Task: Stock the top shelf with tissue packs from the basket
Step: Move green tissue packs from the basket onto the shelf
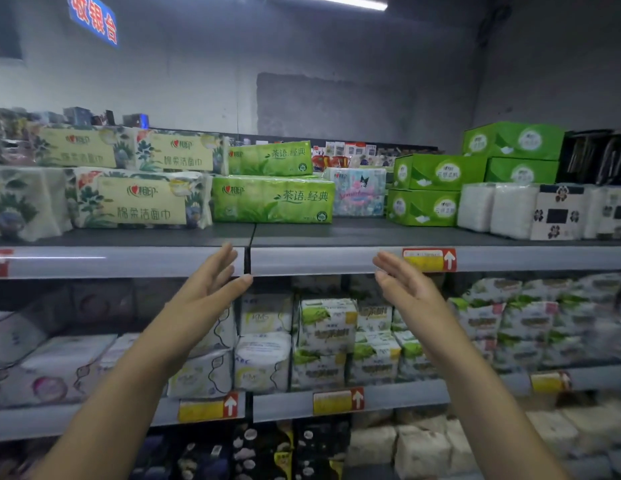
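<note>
both hands are raised in front of the top shelf (354,233), level with its grey front rail (302,261): the left hand (212,284) and the right hand (408,287) face each other palm to palm, well apart, fingers straight and close together, holding nothing. the green tissue packs (272,199) lie on the top shelf above the gap between the hands, one in front and another higher behind it, with floral packs (139,200) just beside them on the left and green boxes (427,188) further right. a yellow and red price tag (428,259) sits on the rail just beside the right hand's fingertips.
</note>
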Motion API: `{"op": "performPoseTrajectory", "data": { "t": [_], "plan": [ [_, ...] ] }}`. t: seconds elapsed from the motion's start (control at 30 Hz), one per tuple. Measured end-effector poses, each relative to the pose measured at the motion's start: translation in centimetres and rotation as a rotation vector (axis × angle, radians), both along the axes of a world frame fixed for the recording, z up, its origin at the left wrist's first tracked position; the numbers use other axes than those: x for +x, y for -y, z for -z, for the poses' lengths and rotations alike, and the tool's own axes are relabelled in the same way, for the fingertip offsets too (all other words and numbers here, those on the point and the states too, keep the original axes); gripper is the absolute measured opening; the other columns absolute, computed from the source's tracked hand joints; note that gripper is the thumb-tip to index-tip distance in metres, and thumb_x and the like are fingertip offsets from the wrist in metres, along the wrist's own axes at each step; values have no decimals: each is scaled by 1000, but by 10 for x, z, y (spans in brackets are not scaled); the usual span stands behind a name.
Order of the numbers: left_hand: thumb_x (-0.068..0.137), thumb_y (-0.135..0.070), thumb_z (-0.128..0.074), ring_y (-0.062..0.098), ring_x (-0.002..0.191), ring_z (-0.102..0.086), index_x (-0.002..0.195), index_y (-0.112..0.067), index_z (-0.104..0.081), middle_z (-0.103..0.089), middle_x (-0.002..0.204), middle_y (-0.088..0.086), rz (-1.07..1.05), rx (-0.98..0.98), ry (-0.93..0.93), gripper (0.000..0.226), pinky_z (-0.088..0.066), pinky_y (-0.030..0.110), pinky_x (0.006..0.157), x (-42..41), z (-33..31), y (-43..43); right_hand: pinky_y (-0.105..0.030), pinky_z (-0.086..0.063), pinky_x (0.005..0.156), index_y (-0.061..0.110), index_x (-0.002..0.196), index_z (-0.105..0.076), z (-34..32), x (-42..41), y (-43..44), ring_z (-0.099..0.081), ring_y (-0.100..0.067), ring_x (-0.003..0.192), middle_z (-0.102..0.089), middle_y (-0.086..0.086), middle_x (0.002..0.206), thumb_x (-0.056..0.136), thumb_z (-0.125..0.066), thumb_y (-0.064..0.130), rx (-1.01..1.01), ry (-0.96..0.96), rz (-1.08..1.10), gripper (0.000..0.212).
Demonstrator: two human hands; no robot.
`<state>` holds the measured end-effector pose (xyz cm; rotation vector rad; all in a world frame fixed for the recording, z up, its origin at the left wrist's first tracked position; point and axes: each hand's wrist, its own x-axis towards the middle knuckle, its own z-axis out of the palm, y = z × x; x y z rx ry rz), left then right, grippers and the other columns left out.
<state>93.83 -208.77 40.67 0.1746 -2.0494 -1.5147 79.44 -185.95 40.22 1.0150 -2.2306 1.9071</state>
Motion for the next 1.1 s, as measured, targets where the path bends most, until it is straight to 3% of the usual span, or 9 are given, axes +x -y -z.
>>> {"op": "performPoseTrajectory", "data": {
  "t": [0.17,0.3,0.43,0.63,0.77,0.9,1.1],
  "plan": [
    [93,-32,-55,-5,134,-35,143,-43,-37,-39,145,-28,17,21,36,54,-29,27,105,4,17,-8,-29,-40,104,35,132,-46,14,4,-9,-49,2,120,-51,21,132,96,-50,33,-28,68,17,36],
    [92,-33,-56,-10,126,-39,143,-42,-38,-41,141,-30,21,74,54,55,-31,24,103,6,34,-16,-31,-41,105,35,131,-50,35,9,-16,-50,1,120,-53,24,129,95,-51,36,-30,114,44,36],
    [76,-48,-60,-4,131,-38,139,-46,-39,-41,142,-28,45,148,104,66,-30,32,113,9,60,-23,-27,-41,101,34,134,-47,56,8,-21,-48,0,120,-51,19,133,94,-51,37,34,121,91,39],
    [75,-47,-61,-4,130,-41,138,-45,-44,-48,138,-28,28,262,145,65,-30,32,113,13,90,-25,-38,-40,107,32,133,-51,79,2,-30,-49,-5,123,-53,19,131,94,-54,36,14,219,125,39],
    [75,-48,-60,-4,130,-40,140,-40,-44,-48,139,-27,34,277,190,68,-27,35,116,12,101,-26,-36,-40,108,32,134,-50,96,7,-26,-49,-2,122,-52,21,131,94,-53,36,29,248,109,40],
    [86,-41,-58,-2,132,-39,142,-38,-42,-47,142,-24,37,291,231,58,-25,35,117,10,113,-29,-21,-40,97,28,137,-46,111,14,-22,-48,10,108,-49,19,132,96,-51,33,80,244,117,42],
    [91,-38,-56,-1,131,-38,145,-35,-40,-47,143,-21,42,343,285,57,-23,35,118,13,133,-30,-20,-37,95,24,138,-47,134,22,-26,-49,2,114,-52,15,131,97,-50,32,107,279,154,43]
  ]
}}
